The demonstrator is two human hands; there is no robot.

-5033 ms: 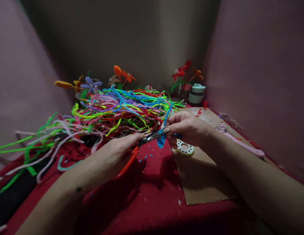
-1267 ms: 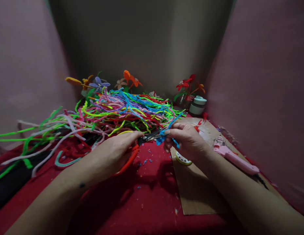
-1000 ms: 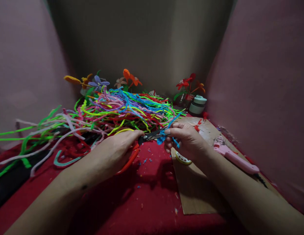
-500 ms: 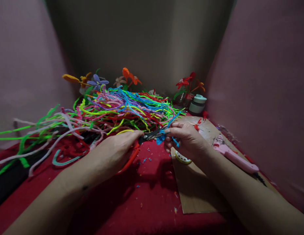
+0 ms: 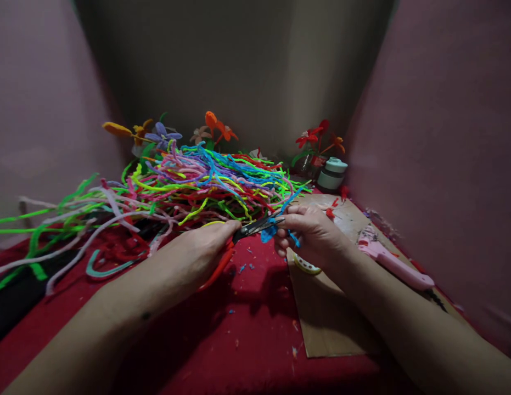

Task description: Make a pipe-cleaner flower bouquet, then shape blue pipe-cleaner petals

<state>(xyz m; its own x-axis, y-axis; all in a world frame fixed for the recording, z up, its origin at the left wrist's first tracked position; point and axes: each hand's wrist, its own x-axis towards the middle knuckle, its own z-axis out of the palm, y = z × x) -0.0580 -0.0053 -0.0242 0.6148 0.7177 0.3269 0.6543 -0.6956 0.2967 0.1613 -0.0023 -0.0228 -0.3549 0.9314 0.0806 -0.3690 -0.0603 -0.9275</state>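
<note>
In the head view my left hand [image 5: 208, 241] is wrapped round the red handles of a pair of scissors [image 5: 242, 233]. Their dark blades point right, toward my other hand, and lie against a blue pipe cleaner piece [image 5: 268, 233]. My right hand [image 5: 302, 225] pinches this blue piece, which has a petal-like loop hanging below the blades and a straight end sticking up to the right. The fingers hide part of it. Small blue clippings [image 5: 247, 267] lie on the red cloth [image 5: 255, 329] beneath.
A large heap of colourful pipe cleaners [image 5: 222, 181] lies behind my hands. Pipe cleaner flowers [image 5: 162, 134] stand at the back, beside a pale green jar [image 5: 332, 173]. On the right are a cardboard sheet [image 5: 333, 323], a pink-handled tool [image 5: 397, 266] and a yellow-rimmed round item [image 5: 307, 265].
The scissor blades look slightly closer together around the blue piece. Both hands keep nearly the same place, and the view has shifted very slightly.
</note>
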